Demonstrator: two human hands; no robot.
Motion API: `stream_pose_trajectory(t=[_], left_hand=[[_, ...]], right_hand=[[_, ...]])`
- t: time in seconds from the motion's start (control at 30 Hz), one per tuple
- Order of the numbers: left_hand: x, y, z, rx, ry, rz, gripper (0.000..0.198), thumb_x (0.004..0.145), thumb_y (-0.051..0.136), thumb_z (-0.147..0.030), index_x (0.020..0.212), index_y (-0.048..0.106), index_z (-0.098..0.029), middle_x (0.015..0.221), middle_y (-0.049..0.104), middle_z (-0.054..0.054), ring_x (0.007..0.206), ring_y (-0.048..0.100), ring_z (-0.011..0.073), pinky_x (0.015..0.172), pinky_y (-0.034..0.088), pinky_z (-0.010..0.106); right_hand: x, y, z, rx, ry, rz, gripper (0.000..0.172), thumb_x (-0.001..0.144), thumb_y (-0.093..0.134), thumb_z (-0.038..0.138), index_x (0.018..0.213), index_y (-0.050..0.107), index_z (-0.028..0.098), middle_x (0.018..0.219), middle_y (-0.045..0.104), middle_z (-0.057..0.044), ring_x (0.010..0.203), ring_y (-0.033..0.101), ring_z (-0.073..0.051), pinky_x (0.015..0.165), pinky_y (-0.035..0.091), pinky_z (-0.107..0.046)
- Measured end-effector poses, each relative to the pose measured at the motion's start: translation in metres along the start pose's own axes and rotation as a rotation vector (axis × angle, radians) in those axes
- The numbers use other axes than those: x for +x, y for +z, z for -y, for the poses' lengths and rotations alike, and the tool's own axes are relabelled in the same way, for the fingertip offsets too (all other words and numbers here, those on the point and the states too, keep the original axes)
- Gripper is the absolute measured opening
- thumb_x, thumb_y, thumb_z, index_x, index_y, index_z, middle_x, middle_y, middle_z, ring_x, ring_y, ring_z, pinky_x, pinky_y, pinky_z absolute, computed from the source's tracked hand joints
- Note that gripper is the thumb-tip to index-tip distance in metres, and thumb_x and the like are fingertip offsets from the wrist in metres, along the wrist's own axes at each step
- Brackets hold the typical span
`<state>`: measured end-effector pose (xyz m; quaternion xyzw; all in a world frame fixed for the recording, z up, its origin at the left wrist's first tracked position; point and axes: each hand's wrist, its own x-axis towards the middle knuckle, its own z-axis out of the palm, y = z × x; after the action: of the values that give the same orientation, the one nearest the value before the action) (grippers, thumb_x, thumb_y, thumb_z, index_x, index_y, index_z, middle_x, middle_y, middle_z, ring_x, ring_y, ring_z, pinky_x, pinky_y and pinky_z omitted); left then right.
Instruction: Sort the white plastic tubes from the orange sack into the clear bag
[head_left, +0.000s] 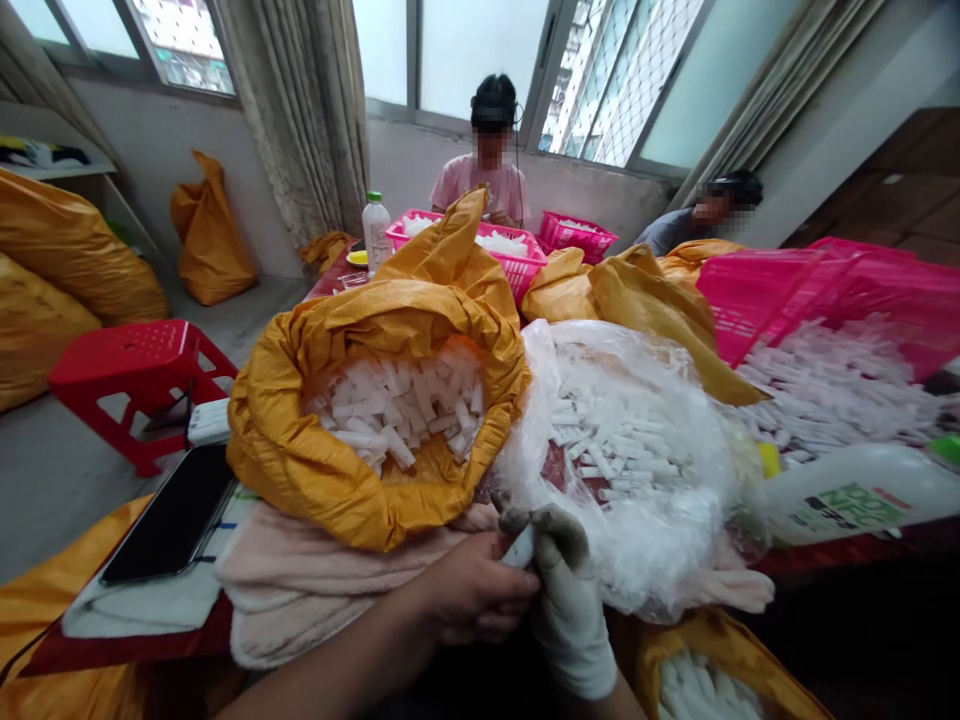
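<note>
Bare left hand point(472, 590) and white-gloved right hand point(566, 610) are closing firmly on a small white stick point(519, 548), which seems light and stiff, easiest pinched at its end.

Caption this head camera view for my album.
Bare left hand and white-gloved right hand pinch a small white piece beside an open orange sack of white sticks.

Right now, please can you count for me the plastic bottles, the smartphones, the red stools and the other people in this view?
Plastic bottles: 2 (white bottle with green cap, large white bottle with green label)
Smartphones: 1 (black smartphone)
Red stools: 1 (red plastic stool)
Other people: 2 (person in pink shirt, person in grey shirt)
Total: 6
</note>
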<state>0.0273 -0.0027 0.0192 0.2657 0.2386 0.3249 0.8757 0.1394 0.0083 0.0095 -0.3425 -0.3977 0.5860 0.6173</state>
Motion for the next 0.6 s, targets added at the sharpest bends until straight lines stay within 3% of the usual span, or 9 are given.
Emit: stream_pose_trajectory(t=[0.2, 0.33, 0.4, 0.5, 0.6], left_hand=[[0.003, 0.002, -0.003, -0.069, -0.049, 0.158, 0.035, 0.068, 0.073, -0.033, 0.07, 0.04, -0.022, 0.042, 0.041, -0.012, 0.026, 0.021, 0.0004, 0.026, 0.019, 0.01], [0.005, 0.004, 0.0, -0.004, -0.014, 0.084, 0.033, 0.066, 0.071, -0.033, 0.069, 0.04, -0.022, 0.041, 0.039, -0.013, 0.027, 0.021, 0.0011, 0.028, 0.018, 0.012], [0.008, 0.004, 0.002, 0.14, 0.053, -0.086, 0.025, 0.067, 0.068, -0.029, 0.069, 0.045, -0.021, 0.042, 0.037, -0.012, 0.029, 0.025, 0.0021, 0.03, 0.02, 0.014], [0.011, 0.006, 0.001, 0.517, 0.18, -0.287, 0.007, 0.072, 0.057, -0.021, 0.076, 0.057, -0.016, 0.054, 0.049, -0.006, 0.047, 0.046, 0.0072, 0.048, 0.04, 0.019], [0.003, 0.013, -0.009, 0.894, 0.222, -0.22, 0.019, 0.071, 0.058, -0.019, 0.088, 0.066, -0.017, 0.074, 0.063, 0.0, 0.075, 0.059, 0.0165, 0.073, 0.048, 0.027]], right_hand=[[0.004, -0.006, 0.01, 0.117, 0.068, -0.134, 0.019, 0.061, 0.081, 0.033, 0.075, 0.069, 0.031, 0.071, 0.072, 0.006, 0.061, 0.068, -0.012, 0.059, 0.056, -0.023], [0.005, -0.007, 0.009, 0.047, 0.054, -0.121, 0.018, 0.066, 0.077, 0.035, 0.081, 0.068, 0.03, 0.074, 0.073, 0.004, 0.065, 0.069, -0.015, 0.062, 0.058, -0.029], [0.004, -0.007, 0.006, -0.095, 0.02, -0.045, 0.016, 0.072, 0.072, 0.037, 0.084, 0.067, 0.027, 0.08, 0.073, 0.001, 0.073, 0.069, -0.018, 0.071, 0.058, -0.034], [-0.002, -0.012, 0.002, -0.345, -0.066, 0.044, 0.017, 0.073, 0.07, 0.037, 0.082, 0.068, 0.023, 0.088, 0.073, -0.004, 0.085, 0.068, -0.021, 0.082, 0.055, -0.037], [-0.008, -0.027, 0.001, -0.404, -0.129, -0.032, 0.017, 0.073, 0.071, 0.036, 0.081, 0.067, 0.022, 0.082, 0.072, -0.002, 0.076, 0.068, -0.018, 0.074, 0.057, -0.034]])
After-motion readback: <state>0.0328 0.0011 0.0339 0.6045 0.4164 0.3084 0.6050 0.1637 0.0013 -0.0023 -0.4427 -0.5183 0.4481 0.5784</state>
